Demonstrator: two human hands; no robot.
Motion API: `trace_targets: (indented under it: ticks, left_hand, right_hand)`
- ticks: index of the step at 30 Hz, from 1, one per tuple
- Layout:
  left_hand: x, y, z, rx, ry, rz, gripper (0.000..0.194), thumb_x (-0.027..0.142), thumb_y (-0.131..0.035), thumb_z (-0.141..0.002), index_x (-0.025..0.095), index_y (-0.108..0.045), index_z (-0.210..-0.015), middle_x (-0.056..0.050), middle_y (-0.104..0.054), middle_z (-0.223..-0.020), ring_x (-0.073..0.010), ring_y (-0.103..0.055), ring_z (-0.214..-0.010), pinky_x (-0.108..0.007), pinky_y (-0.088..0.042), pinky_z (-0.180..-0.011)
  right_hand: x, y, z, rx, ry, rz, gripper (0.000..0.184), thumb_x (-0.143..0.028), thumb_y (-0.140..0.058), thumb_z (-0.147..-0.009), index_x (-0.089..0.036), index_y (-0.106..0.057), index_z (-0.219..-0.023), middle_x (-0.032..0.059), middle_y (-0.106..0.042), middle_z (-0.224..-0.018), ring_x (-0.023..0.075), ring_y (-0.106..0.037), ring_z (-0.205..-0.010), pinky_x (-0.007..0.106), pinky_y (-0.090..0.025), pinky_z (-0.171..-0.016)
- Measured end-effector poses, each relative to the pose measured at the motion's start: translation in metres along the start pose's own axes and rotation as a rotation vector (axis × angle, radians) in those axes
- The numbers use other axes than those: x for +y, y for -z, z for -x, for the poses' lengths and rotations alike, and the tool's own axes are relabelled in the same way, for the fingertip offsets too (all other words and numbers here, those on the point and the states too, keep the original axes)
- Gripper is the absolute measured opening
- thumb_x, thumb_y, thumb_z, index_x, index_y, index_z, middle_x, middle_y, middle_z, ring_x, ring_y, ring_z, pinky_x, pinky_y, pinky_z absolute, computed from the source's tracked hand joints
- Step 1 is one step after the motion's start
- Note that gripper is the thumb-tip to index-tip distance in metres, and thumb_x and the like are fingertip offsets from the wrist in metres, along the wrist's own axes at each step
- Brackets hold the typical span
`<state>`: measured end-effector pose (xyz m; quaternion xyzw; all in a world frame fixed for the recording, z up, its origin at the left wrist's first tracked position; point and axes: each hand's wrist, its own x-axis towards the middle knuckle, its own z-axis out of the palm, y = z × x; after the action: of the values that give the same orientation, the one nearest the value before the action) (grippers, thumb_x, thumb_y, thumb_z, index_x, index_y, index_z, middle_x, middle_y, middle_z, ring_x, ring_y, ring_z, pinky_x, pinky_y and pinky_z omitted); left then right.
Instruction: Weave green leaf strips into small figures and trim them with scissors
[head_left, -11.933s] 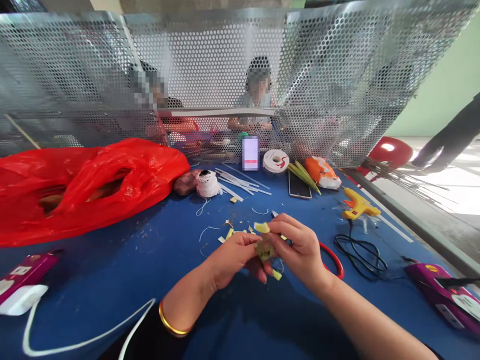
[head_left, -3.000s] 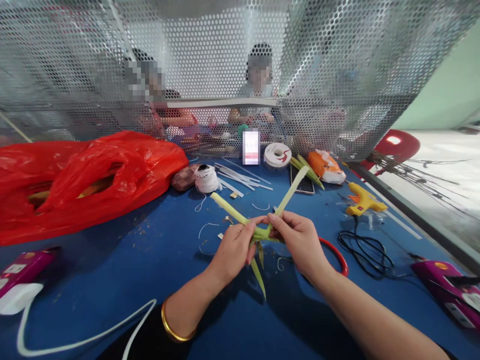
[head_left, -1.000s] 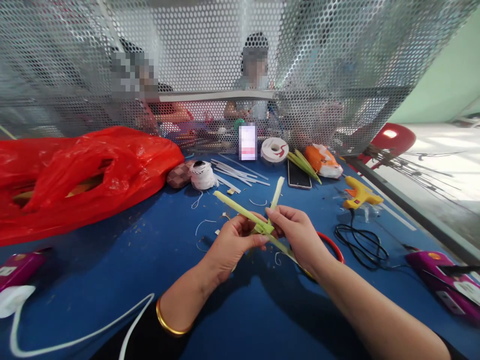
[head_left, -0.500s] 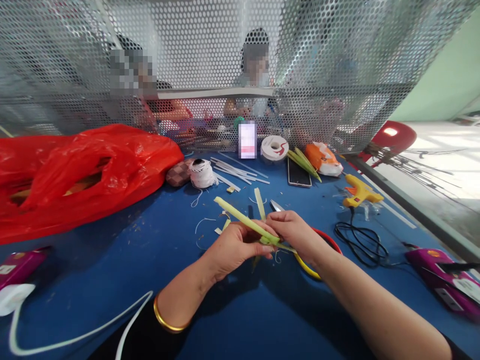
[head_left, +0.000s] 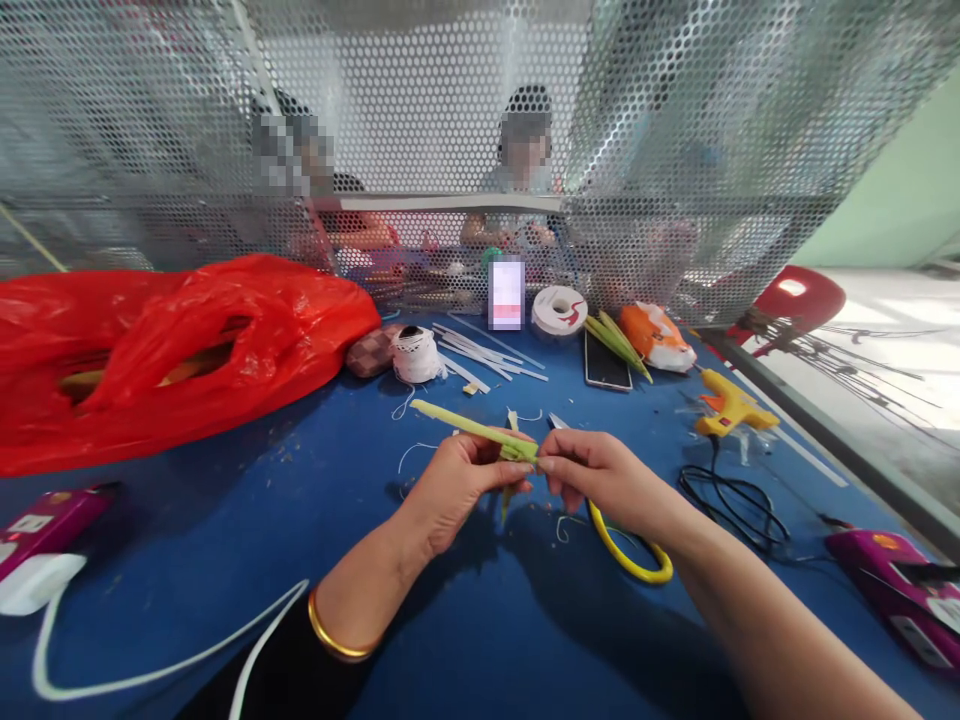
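Note:
My left hand [head_left: 469,477] pinches a folded pale green leaf strip [head_left: 461,421] between thumb and fingers. One long end of the strip points up and left, and shorter pieces stick out above and below the fingers. At the folded right end, the closed thumb and fingertips of my right hand [head_left: 589,470] pinch the strip; the exact grip is partly hidden. Scissors with a yellow handle [head_left: 634,568] lie beneath my right hand, their blade tips showing just beyond it.
A red plastic bag [head_left: 300,300] covers the back left. White thread [head_left: 418,355], white strips [head_left: 487,352], a ribbon roll [head_left: 559,312], a phone [head_left: 606,362] with green leaves [head_left: 621,343] line the back. A yellow glue gun [head_left: 731,402] and purple power strip [head_left: 892,570] are right.
The leaf strip's long end has swung lower and flatter, pointing further left. My right hand has shifted slightly right and down, away from my left, uncovering more of the scissors' yellow handle. The view has shifted slightly.

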<state>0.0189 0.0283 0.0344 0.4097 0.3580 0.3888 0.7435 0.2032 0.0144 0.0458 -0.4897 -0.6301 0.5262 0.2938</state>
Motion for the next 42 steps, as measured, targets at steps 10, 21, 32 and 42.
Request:
trace_targets:
  ticks: [10, 21, 32, 42]
  left_hand:
    - [-0.003, -0.004, 0.0, 0.103, -0.038, -0.036, 0.024, 0.017, -0.084, -0.055, 0.014, -0.07, -0.074, 0.0, -0.068, -0.068, -0.0099, -0.059, -0.06, -0.024, -0.049, -0.059]
    - [0.002, 0.0, 0.001, 0.059, 0.094, 0.03, 0.023, 0.024, -0.085, -0.06, 0.013, -0.072, -0.075, -0.003, -0.069, -0.068, -0.0119, -0.064, -0.062, -0.025, -0.05, -0.063]
    - [-0.012, -0.007, 0.008, -0.156, 0.275, -0.111, 0.038, 0.048, -0.075, -0.071, 0.01, -0.071, -0.077, -0.004, -0.065, -0.063, -0.0077, -0.057, -0.05, -0.02, -0.046, -0.054]
    - [-0.012, -0.015, 0.012, -0.148, 0.208, -0.228, 0.035, 0.046, -0.07, -0.076, 0.014, -0.077, -0.085, -0.003, -0.061, -0.066, -0.0087, -0.052, -0.055, -0.024, -0.045, -0.058]
  right_hand:
    - [-0.002, 0.008, 0.005, -0.005, -0.066, 0.09, 0.023, -0.035, -0.056, -0.083, -0.02, -0.056, -0.065, -0.0038, -0.054, -0.052, 0.0082, -0.042, -0.04, 0.022, -0.032, -0.04]
    - [-0.002, 0.019, 0.006, 0.002, -0.01, 0.235, 0.026, -0.038, -0.054, -0.085, -0.021, -0.058, -0.066, -0.0017, -0.058, -0.059, 0.0131, -0.051, -0.053, 0.025, -0.038, -0.052]
    - [0.001, -0.016, -0.002, 0.027, -0.049, -0.296, 0.031, -0.047, -0.068, -0.076, -0.016, -0.07, -0.08, 0.0003, -0.06, -0.067, 0.0114, -0.05, -0.056, 0.026, -0.039, -0.055]
    - [0.003, -0.024, -0.006, 0.154, -0.05, -0.497, 0.027, -0.038, -0.078, -0.067, -0.017, -0.06, -0.066, -0.0062, -0.051, -0.051, 0.0041, -0.036, -0.038, 0.019, -0.025, -0.035]
